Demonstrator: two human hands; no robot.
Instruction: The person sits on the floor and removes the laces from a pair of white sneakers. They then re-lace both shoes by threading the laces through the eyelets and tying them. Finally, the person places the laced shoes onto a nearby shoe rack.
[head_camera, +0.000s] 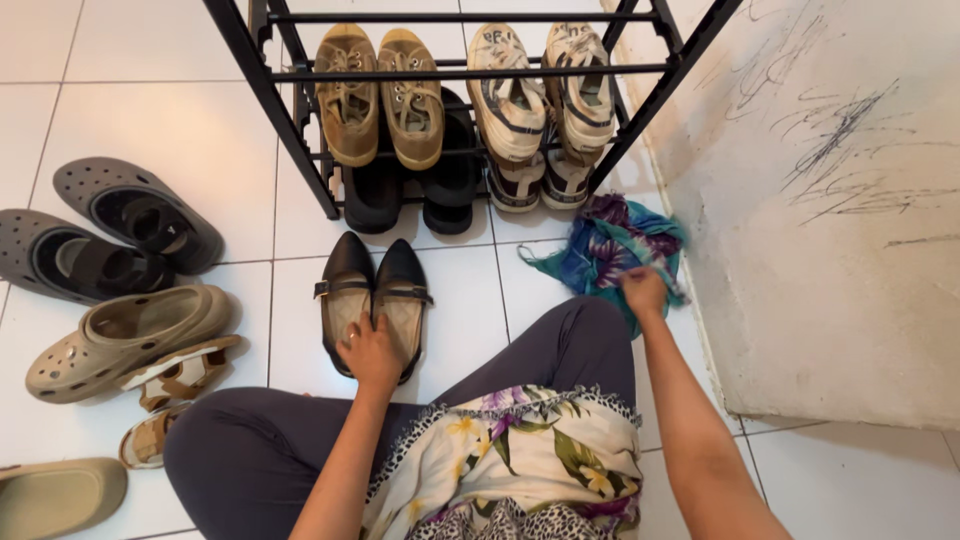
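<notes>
Presently: left hand (370, 352) resting palm-down on pair of black flat shoes (373, 295), fingers spread loosely across the heel ends of both, nothing gripped. Shoes side by side on white tiled floor (180, 130), toes pointing away toward the rack, tan insoles showing. Right hand (643, 290) closed around a fold of blue-and-purple patterned cloth (610, 250), cloth bunched on the floor just beyond the hand, touching the base of the scribbled wall (830, 200).

Just beyond both hands: black metal shoe rack (300, 120). Upper rail carrying brown lace-up shoes (380, 95) above the left hand, white canvas sneakers (545, 90) beside them toward the right hand. Black slip-ons (415, 185) lower down, partly hidden under the brown pair.

Left of the left hand, well apart: two dark grey clogs (110, 225) farther away, beige clog (125, 340) nearer, strapped tan sandals (175, 395) just beside it, edge of another beige shoe (55, 495) at the near corner.

Nearest the camera, between the forearms: dark trousers (260, 450) over bent knees, floral scarf (510, 460) draped over the lap.
</notes>
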